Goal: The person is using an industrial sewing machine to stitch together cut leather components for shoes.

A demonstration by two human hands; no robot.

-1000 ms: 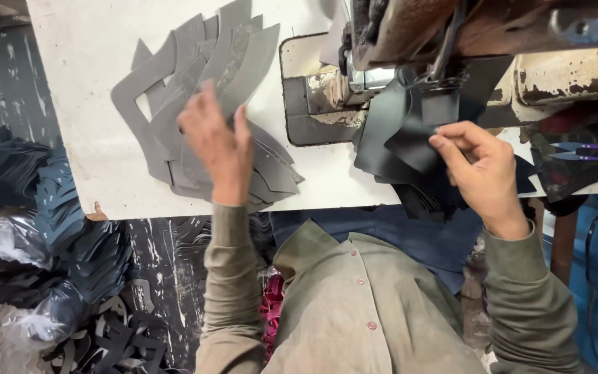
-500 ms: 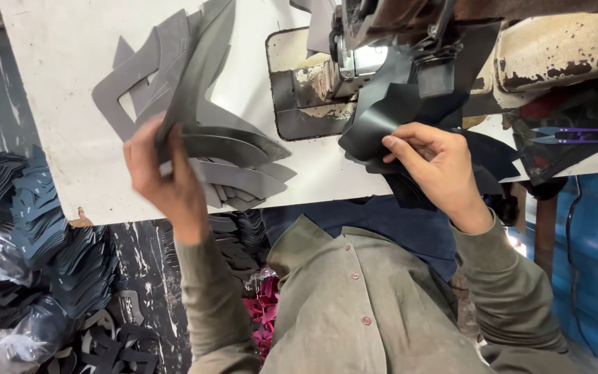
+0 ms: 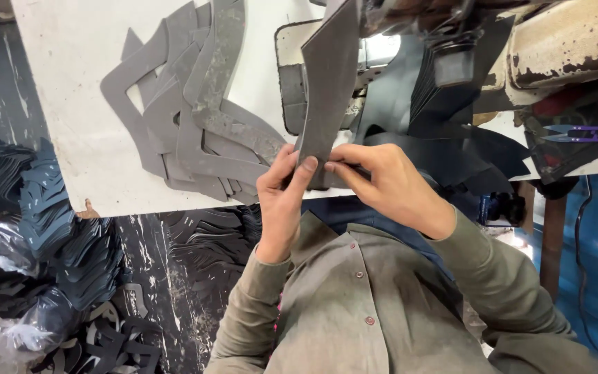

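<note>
Working at a white table (image 3: 70, 83), we see a dark floor below its near edge, heaped with black cut pieces (image 3: 50, 235). A fanned stack of grey cut shapes (image 3: 195, 125) lies on the table, left of the sewing machine (image 3: 555, 41), and purple thread snips (image 3: 583, 133) rest at right. Our left hand (image 3: 282, 197) and right hand (image 3: 385, 183) both pinch the lower end of one grey strip (image 3: 330, 76), held upright before the machine's plate. Bare tabletop remains at far left.
</note>
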